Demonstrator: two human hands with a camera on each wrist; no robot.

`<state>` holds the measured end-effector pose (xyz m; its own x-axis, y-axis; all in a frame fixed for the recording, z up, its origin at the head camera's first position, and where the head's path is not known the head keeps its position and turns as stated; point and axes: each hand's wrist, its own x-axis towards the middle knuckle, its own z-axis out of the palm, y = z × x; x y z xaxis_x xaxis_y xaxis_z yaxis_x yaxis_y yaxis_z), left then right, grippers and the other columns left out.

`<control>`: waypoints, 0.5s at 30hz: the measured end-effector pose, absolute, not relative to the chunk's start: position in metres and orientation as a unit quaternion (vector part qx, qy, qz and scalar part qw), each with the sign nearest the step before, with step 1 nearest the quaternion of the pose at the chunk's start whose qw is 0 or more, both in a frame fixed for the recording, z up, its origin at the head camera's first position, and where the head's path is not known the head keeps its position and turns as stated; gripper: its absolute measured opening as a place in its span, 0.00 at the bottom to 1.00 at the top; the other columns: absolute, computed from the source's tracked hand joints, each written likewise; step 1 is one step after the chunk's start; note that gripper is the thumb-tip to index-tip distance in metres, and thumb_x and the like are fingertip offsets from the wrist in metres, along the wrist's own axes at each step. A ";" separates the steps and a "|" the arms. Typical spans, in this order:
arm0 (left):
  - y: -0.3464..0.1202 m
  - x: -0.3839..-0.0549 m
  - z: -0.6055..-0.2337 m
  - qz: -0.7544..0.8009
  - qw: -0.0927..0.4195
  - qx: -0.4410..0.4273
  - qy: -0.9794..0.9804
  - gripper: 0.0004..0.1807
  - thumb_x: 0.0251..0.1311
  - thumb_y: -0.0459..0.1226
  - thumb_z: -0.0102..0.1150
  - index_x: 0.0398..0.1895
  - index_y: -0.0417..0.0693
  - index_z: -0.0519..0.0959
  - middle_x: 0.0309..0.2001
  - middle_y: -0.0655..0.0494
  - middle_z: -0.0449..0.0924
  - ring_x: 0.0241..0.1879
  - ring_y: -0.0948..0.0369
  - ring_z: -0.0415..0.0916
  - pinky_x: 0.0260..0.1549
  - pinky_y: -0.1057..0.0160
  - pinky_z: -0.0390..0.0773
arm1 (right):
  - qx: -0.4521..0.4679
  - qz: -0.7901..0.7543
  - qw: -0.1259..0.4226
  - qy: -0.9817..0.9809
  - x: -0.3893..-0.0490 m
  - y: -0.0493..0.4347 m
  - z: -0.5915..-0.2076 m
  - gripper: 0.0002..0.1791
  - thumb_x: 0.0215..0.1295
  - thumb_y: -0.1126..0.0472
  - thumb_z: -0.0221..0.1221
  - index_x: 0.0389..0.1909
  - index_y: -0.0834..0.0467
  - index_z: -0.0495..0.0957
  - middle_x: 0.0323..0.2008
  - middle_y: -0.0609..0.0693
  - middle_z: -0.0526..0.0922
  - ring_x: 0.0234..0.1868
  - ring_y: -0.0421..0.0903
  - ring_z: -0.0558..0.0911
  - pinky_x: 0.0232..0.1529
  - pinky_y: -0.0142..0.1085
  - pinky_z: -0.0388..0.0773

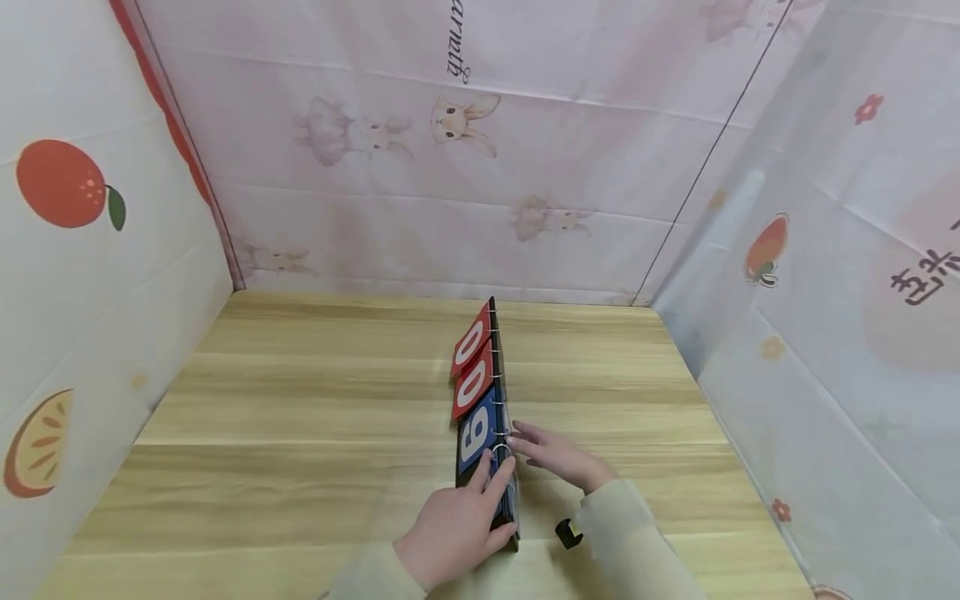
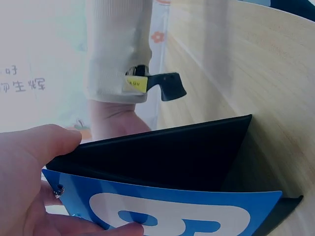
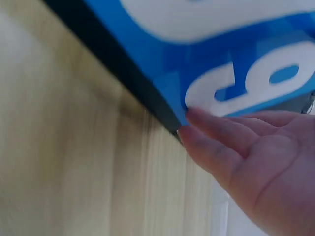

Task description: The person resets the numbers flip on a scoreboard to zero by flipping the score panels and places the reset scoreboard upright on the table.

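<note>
A tabletop flip scoreboard stands tent-like on the table, with red and blue number cards hung from metal rings along its black top. My left hand holds its near end. In the left wrist view the thumb rests on the black board, while other fingers lie across a blue number card. On the opposite side, my right hand has its fingers fairly straight near the rings. The right wrist view shows those fingertips touching the edge of a blue card. Part of the near blue card is hidden by my left hand.
The scoreboard's far half carries two red cards reading zero. A wood-grain table lies beneath, bounded by printed cloth walls at the back and sides. A small black piece with a yellow label is at the right cuff.
</note>
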<state>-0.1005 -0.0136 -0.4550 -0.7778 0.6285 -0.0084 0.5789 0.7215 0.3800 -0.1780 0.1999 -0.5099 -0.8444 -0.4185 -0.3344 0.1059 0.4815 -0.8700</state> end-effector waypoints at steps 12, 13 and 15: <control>-0.014 -0.106 -0.455 0.185 0.060 0.330 0.924 0.39 0.60 0.56 0.53 0.70 0.50 0.56 0.62 0.35 0.64 0.12 0.66 0.66 0.13 0.65 0.68 | -0.031 -0.636 0.271 0.722 -0.169 0.174 -0.500 0.45 0.70 0.36 0.36 0.72 0.61 0.29 0.71 0.65 0.41 0.68 0.65 0.51 0.61 0.60 0.54; -0.013 -0.104 -0.456 0.190 0.077 0.327 0.922 0.39 0.60 0.56 0.53 0.70 0.50 0.56 0.63 0.36 0.64 0.11 0.65 0.65 0.12 0.65 0.68 | -0.031 -0.640 0.274 0.717 -0.166 0.174 -0.501 0.45 0.70 0.36 0.35 0.72 0.61 0.30 0.71 0.65 0.41 0.68 0.66 0.51 0.61 0.59 0.54; -0.011 -0.099 -0.459 0.198 0.112 0.319 0.920 0.40 0.59 0.57 0.53 0.71 0.52 0.56 0.64 0.37 0.63 0.11 0.66 0.65 0.13 0.66 0.67 | -0.028 -0.640 0.275 0.717 -0.157 0.175 -0.505 0.46 0.69 0.35 0.35 0.72 0.63 0.31 0.71 0.66 0.40 0.68 0.66 0.51 0.61 0.59 0.53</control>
